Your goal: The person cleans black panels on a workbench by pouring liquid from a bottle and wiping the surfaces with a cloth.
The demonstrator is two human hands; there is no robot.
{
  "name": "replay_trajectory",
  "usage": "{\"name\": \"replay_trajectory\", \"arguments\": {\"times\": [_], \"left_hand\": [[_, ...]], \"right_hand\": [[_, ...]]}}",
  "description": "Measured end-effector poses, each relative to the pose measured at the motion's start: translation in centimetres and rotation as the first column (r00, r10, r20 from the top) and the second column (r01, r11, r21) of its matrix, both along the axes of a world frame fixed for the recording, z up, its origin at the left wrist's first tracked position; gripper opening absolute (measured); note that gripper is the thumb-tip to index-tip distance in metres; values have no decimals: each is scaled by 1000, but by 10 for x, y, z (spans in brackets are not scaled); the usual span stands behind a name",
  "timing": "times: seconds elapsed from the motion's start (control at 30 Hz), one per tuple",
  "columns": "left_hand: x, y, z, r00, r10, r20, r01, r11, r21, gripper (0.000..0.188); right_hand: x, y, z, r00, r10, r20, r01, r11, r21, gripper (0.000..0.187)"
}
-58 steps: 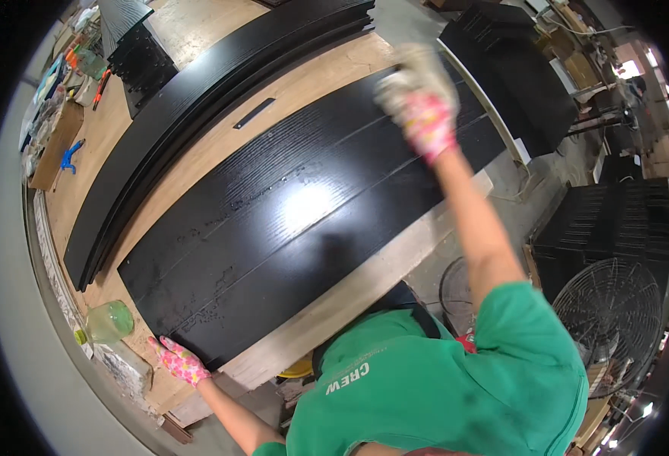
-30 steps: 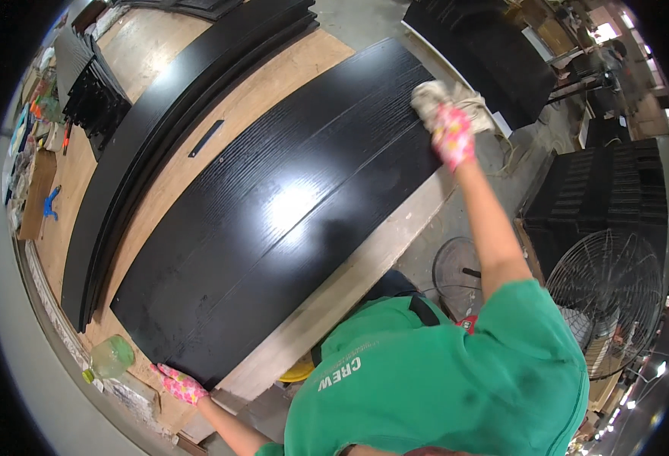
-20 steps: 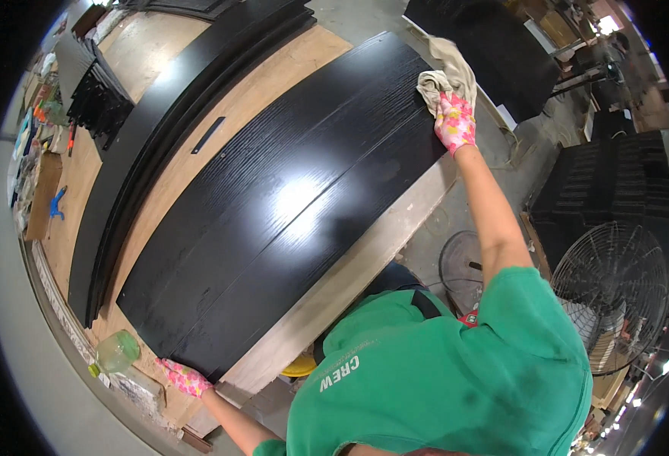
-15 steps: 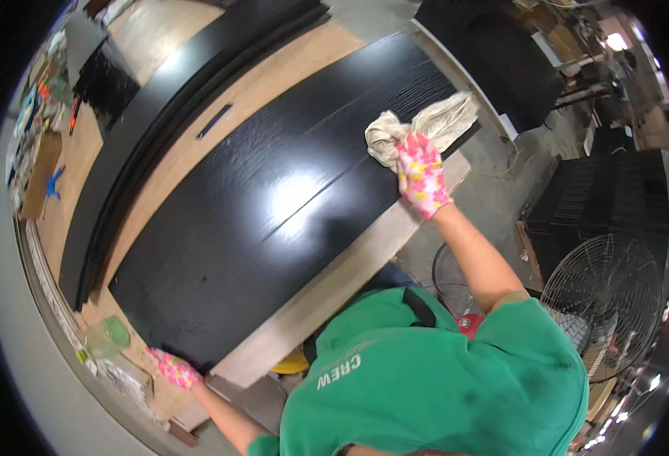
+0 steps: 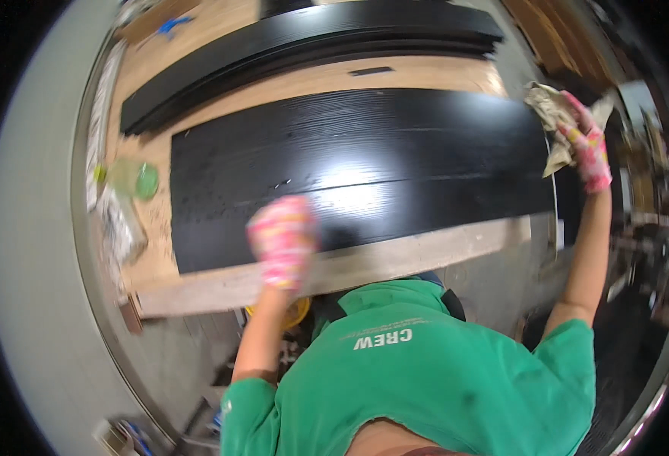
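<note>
Beige cloth [image 5: 553, 115], likely soft, best held bunched, is pinched by the right hand [image 5: 589, 148] near the desk [image 5: 456, 72]'s right edge; left hand [image 5: 283, 242]: cannot be told.

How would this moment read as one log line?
left hand: over black panel, contact unclear | right hand: holding cloth at panel's right end | bottle: left of panel

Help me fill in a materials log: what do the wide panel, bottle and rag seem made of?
Wide panel: probably wood or board, coated glossy black, with grain-like ridges. Bottle: likely plastic, greenish and see-through. Rag: seemingly matte beige fabric, hanging in loose folds.
</note>
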State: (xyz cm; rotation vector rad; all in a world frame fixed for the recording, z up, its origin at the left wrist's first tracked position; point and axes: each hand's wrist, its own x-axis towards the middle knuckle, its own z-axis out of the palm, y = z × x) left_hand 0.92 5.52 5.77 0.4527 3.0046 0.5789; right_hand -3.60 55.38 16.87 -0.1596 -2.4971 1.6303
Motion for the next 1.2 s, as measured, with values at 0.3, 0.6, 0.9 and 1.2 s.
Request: {"name": "replay_trajectory", "arguments": {"times": [0.3,0.6,0.9,1.2], "left_hand": [[-37,216,-66,948,-269,-169,299,935,188,50],[-55,243,-77,948,-268,-171,311,891,330,74],[-67,288,-136,558,-491,-669,-36,791,-611,46],[-61,240,-73,955,-296,-18,290,921,261,82]], "right_hand": [[-92,-136,-133,760,616,206,-498,349,794,45],[-160,-185,-147,164,959,233,-648,-73,758,52],[-219,-557,-195,122,984,-130,-546,176,819,44],[-147,-227,-140,118,970,214,-699,-72,712,55]]}}
